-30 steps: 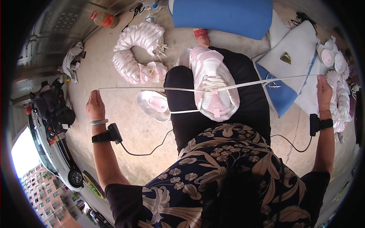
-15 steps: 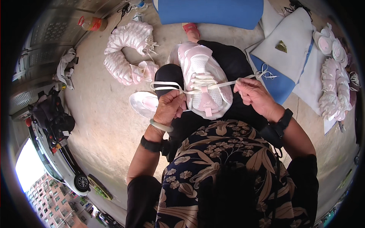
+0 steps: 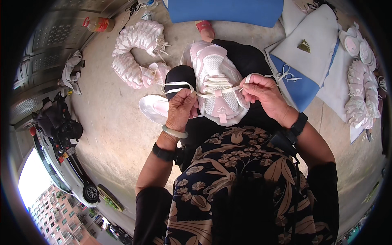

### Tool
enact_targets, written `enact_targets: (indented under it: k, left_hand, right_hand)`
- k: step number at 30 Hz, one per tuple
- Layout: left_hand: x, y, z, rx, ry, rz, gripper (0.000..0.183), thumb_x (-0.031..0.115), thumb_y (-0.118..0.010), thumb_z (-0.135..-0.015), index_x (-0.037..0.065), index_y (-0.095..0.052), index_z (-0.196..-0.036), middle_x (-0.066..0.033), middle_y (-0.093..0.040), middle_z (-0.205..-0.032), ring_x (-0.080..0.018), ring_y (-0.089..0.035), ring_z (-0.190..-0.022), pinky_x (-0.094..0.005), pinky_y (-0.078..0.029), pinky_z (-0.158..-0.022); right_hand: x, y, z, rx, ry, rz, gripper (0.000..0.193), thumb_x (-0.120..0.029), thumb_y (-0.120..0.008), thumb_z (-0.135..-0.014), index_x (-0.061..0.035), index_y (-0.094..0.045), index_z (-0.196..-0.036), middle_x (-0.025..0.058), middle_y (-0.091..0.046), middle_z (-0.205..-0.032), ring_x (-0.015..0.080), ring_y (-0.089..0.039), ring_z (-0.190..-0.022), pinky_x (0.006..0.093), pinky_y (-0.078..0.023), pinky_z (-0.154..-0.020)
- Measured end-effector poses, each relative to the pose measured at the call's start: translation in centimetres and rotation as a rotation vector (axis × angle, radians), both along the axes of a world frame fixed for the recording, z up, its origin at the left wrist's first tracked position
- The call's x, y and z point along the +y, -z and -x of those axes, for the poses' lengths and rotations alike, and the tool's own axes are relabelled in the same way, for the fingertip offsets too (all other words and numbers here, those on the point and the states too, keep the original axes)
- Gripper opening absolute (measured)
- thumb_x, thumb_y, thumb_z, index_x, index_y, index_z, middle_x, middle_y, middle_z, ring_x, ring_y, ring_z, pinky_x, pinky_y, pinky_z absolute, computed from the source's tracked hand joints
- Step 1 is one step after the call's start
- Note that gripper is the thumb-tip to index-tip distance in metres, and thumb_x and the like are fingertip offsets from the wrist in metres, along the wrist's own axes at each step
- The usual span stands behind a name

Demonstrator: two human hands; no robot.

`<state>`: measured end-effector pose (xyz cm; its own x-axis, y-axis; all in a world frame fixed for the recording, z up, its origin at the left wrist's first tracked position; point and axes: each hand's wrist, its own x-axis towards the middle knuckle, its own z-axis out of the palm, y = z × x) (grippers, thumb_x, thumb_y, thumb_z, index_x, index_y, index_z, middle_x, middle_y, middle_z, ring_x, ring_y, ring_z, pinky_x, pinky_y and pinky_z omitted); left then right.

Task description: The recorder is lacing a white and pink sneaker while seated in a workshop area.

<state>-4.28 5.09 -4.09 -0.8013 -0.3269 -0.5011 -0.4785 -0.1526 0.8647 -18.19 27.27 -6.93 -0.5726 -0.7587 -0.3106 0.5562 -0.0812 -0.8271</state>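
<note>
A white and pink sneaker (image 3: 214, 67) rests across my lap, its tongue end toward me. White shoelace (image 3: 179, 83) crosses its upper part and runs out to both sides. My left hand (image 3: 182, 107) pinches the lace at the sneaker's left edge, with a loop standing out beyond the fingers. At the right edge, my right hand (image 3: 263, 96) is closed on the lace between thumb and forefinger. The loose lace end trails past it to the right. A pale upper piece (image 3: 154, 109) lies on the floor left of my left hand.
A curved row of pink-white shoe uppers (image 3: 132, 71) lies on the floor at left, and another stack (image 3: 359, 92) at far right. White sheets (image 3: 304, 38) lie over blue mats (image 3: 224, 10). A bottle (image 3: 99, 24) lies far left; a car (image 3: 65, 171) stands outside.
My right hand has moved left, closer to the sneaker, shortening the stretch of lace between my hands. My left hand holds nearly the same place.
</note>
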Motion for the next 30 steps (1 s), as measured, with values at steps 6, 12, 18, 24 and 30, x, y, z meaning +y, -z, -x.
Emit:
enact_targets:
  k: [6,12,18,24,30]
  left_hand:
    - [0.4,0.3,0.1,0.046,-0.085,-0.005,0.012,0.016,-0.057,-0.09,0.01,-0.06,-0.079,0.0058,-0.054,-0.065,-0.0011,-0.037,-0.048,-0.016,-0.026,-0.042]
    - [0.3,0.6,-0.1,0.079,-0.134,-0.075,0.007,0.011,-0.059,-0.088,0.009,-0.061,-0.082,0.0049,-0.055,-0.065,-0.0028,-0.038,-0.046,-0.0176,-0.026,-0.04]
    - [0.2,0.8,-0.6,0.098,-0.173,-0.095,0.004,0.011,-0.059,-0.087,0.008,-0.06,-0.084,0.0,-0.06,-0.066,-0.0066,-0.05,-0.048,-0.0184,-0.036,-0.041]
    - [0.1,0.8,-0.8,0.15,-0.232,-0.179,0.005,0.01,-0.06,-0.086,0.007,-0.06,-0.082,-0.0047,-0.064,-0.072,-0.0088,-0.059,-0.054,-0.0193,-0.047,-0.045]
    - [0.1,0.8,-1.1,0.11,-0.233,-0.155,0.007,0.01,-0.061,-0.086,0.005,-0.06,-0.081,-0.007,-0.065,-0.074,-0.0101,-0.061,-0.056,-0.02,-0.048,-0.045]
  right_hand:
    - [-0.2,-0.1,-0.1,-0.001,0.012,0.031,0.008,-0.008,-0.056,-0.089,-0.0013,-0.061,-0.089,-0.0003,-0.056,-0.071,0.0042,-0.05,-0.06,0.0177,-0.036,-0.051]
    - [-0.2,0.0,-0.3,-0.002,0.021,0.012,0.008,-0.008,-0.055,-0.089,-0.0019,-0.061,-0.089,-0.0006,-0.056,-0.072,0.004,-0.05,-0.06,0.0171,-0.036,-0.051]
    - [-0.5,-0.2,-0.2,0.086,0.016,-0.02,0.007,-0.005,-0.057,-0.088,-0.0008,-0.06,-0.084,-0.0007,-0.057,-0.075,0.0034,-0.049,-0.06,0.0175,-0.04,-0.053]
    - [-0.8,0.8,-0.3,0.362,0.066,-0.074,0.009,-0.003,-0.059,-0.085,0.0016,-0.056,-0.078,0.0009,-0.057,-0.076,0.0045,-0.049,-0.06,0.0199,-0.043,-0.055]
    - [-0.9,1.1,-0.3,0.727,0.106,-0.198,0.008,-0.002,-0.061,-0.079,0.001,-0.054,-0.077,0.0082,-0.055,-0.073,0.0171,-0.052,-0.061,0.0271,-0.044,-0.058]
